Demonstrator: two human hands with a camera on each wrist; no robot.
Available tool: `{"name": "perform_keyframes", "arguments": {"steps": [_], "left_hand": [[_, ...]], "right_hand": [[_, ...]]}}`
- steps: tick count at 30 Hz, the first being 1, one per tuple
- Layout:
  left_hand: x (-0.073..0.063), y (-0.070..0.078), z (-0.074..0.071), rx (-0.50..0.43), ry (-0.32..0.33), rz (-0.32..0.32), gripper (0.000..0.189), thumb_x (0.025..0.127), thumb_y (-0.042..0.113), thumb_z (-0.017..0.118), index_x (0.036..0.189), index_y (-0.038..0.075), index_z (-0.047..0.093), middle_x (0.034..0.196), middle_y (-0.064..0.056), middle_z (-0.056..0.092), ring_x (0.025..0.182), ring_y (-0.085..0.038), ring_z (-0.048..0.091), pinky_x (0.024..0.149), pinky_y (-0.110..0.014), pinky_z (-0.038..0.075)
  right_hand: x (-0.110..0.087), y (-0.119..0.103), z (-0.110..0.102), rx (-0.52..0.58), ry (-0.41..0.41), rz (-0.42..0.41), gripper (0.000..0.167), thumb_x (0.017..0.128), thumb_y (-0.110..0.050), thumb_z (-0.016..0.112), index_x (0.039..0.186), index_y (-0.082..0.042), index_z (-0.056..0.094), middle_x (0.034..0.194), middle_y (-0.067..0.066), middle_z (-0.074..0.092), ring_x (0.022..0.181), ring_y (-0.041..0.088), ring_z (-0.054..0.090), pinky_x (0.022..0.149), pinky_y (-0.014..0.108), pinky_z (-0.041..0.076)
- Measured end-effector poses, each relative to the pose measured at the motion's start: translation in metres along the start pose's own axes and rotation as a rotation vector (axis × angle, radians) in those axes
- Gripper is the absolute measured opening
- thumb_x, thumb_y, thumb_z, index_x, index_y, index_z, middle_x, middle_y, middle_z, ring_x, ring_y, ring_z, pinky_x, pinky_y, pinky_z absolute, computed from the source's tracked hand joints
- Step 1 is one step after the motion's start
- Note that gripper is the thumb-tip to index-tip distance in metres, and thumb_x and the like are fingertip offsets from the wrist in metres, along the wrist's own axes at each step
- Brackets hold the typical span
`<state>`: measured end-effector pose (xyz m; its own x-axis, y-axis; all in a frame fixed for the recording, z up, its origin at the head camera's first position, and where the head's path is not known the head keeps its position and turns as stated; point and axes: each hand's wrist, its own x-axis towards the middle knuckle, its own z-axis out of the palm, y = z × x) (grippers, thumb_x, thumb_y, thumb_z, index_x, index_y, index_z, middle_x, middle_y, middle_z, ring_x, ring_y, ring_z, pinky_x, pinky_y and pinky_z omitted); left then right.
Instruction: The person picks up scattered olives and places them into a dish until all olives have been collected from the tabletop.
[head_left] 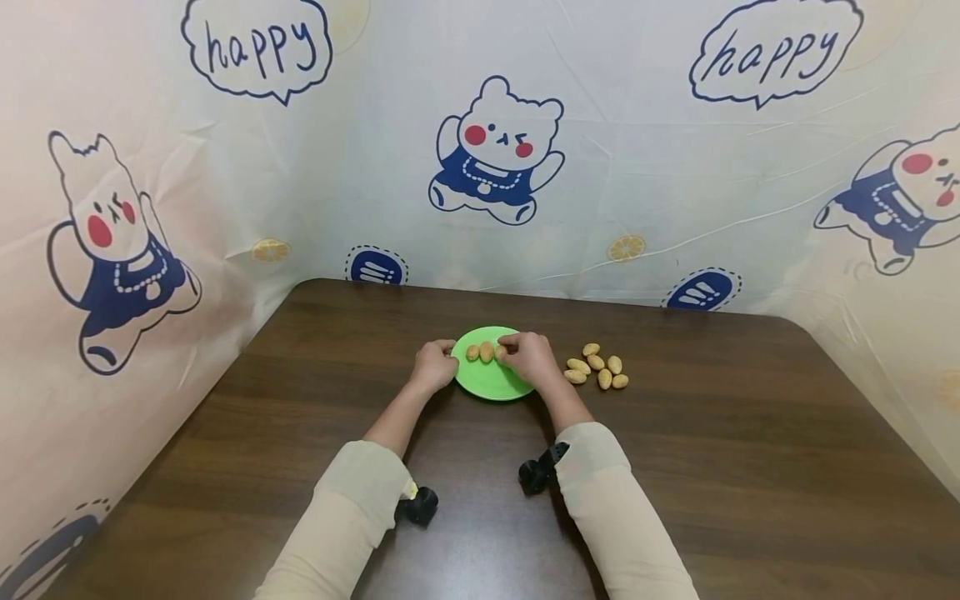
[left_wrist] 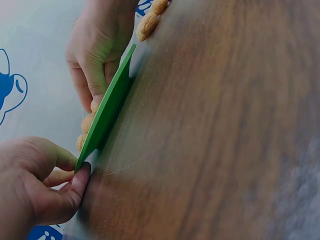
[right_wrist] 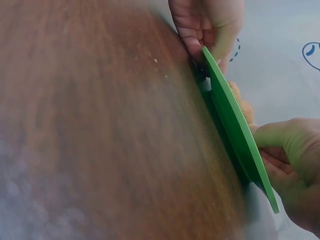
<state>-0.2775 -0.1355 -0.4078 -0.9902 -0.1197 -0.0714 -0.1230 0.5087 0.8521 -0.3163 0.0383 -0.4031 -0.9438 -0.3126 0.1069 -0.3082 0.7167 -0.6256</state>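
A round green plate [head_left: 491, 385] lies on the table in the head view. At its left rim my left hand [head_left: 435, 365] pinches the edge between thumb and fingers; the left wrist view shows the thumb [left_wrist: 80, 181] low against the rim. My right hand [head_left: 531, 358] is over the plate's right part, its fingertips pinching an unshelled peanut [head_left: 501, 353] at the plate's surface. Left of that peanut, a second peanut [head_left: 487, 352] and a third peanut [head_left: 472, 352] sit in a row. In the right wrist view the fingers partly hide the held peanut.
Several loose peanuts [head_left: 596, 362] lie on the brown wooden table [head_left: 712, 442], to the right of the plate. A printed cloth [head_left: 600, 183] hangs behind the table and along both sides. Each sleeve cuff has a small black camera [head_left: 533, 477] at the wrist.
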Motion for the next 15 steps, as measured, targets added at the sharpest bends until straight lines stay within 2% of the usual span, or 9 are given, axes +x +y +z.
{"name": "perform_keyframes", "arguments": {"steps": [8, 15], "left_hand": [[-0.0021, 0.0020, -0.0014, 0.047, 0.013, 0.025, 0.045, 0.085, -0.002, 0.042, 0.129, -0.006, 0.049, 0.112, -0.017, 0.056, 0.092, -0.023, 0.048, 0.073, -0.030, 0.040], [-0.0016, 0.0014, -0.0010, 0.047, 0.011, 0.020, 0.045, 0.086, -0.001, 0.043, 0.130, -0.006, 0.049, 0.113, -0.017, 0.056, 0.093, -0.024, 0.048, 0.074, -0.031, 0.040]], "right_hand": [[-0.0007, 0.0003, -0.0002, -0.017, -0.012, 0.003, 0.031, 0.086, -0.013, 0.065, 0.117, -0.007, 0.066, 0.108, 0.007, 0.066, 0.100, 0.022, 0.059, 0.080, 0.032, 0.048], [-0.0001, -0.0006, -0.0056, -0.027, -0.045, -0.025, 0.034, 0.085, -0.012, 0.065, 0.119, -0.006, 0.063, 0.107, 0.009, 0.065, 0.097, 0.022, 0.059, 0.077, 0.032, 0.048]]}}
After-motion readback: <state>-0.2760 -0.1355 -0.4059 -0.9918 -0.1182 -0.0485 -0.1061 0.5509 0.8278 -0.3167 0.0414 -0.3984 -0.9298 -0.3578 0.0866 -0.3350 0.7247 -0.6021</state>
